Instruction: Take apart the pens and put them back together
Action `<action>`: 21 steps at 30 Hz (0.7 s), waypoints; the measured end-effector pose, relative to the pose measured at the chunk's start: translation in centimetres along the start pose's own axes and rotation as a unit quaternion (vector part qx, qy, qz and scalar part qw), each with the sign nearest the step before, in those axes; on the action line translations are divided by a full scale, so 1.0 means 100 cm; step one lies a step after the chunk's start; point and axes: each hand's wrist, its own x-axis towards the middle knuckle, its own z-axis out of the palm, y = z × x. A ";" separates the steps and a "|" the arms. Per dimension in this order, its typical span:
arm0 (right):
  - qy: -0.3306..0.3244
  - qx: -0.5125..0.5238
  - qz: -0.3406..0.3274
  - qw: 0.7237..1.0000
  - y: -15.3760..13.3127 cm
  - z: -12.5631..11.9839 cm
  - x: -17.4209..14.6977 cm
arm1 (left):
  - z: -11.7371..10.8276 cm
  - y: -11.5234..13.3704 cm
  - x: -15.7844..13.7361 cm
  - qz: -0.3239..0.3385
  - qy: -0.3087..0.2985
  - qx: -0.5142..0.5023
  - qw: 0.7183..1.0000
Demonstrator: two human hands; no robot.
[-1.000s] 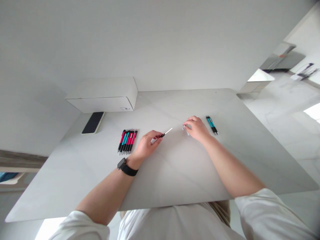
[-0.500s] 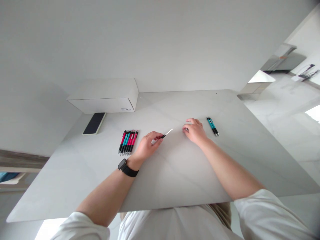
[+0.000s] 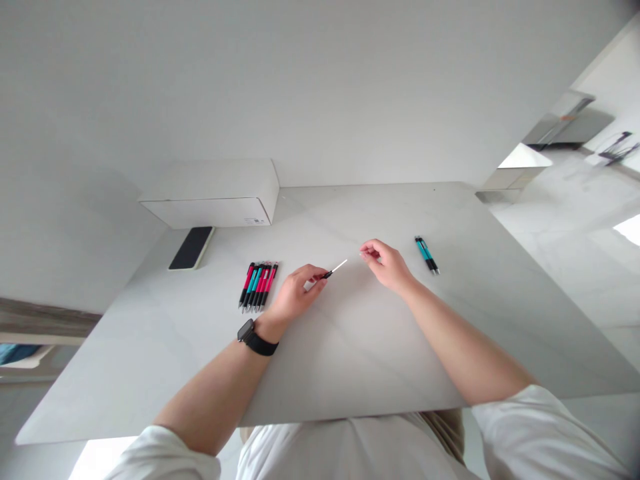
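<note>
My left hand is closed on a partly dismantled pen. Its black grip end pokes out past my fingertips, and a thin white refill sticks out of it toward the right. Across a short gap, my right hand is raised in a pinch near the refill's tip. Whatever sits between those fingertips is too small to make out. A row of several pink and teal pens with black grips lies left of my left hand. Two teal pens lie side by side beyond my right hand.
A long white box stands against the wall at the back left. In front of it lies a phone with a dark screen. All this rests on a pale marbled table, whose right edge slants down toward the floor.
My right hand has lifted slightly and shifted left toward the refill, its fingers drawn closer into a pinch. The left hand keeps its hold on the pen, nearly still.
</note>
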 end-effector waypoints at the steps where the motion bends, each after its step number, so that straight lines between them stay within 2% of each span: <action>1: -0.007 0.025 0.017 1.000 -0.002 0.000 0.000 | 0.000 0.000 0.000 -0.001 -0.001 0.000 1.000; 5: -0.014 0.078 0.047 0.996 -0.002 -0.005 0.003 | 0.000 0.001 0.000 0.000 -0.002 0.000 1.000; 9: 0.033 0.125 0.075 0.989 0.006 -0.023 0.010 | 0.000 0.002 0.000 0.001 -0.003 0.006 1.000; 11: 0.040 0.113 0.085 0.989 0.013 -0.035 0.012 | 0.000 0.002 0.000 0.005 -0.008 0.022 1.000; 16: -0.023 0.019 0.132 0.991 0.032 -0.049 0.011 | 0.005 0.001 0.001 0.041 -0.047 0.087 0.994; 19: -0.081 -0.044 0.163 0.982 0.038 -0.044 0.006 | 0.009 -0.001 0.001 0.060 -0.071 0.123 0.988; 21: -0.096 -0.062 0.166 0.980 0.038 -0.038 0.004 | 0.010 -0.002 0.001 0.064 -0.079 0.143 0.985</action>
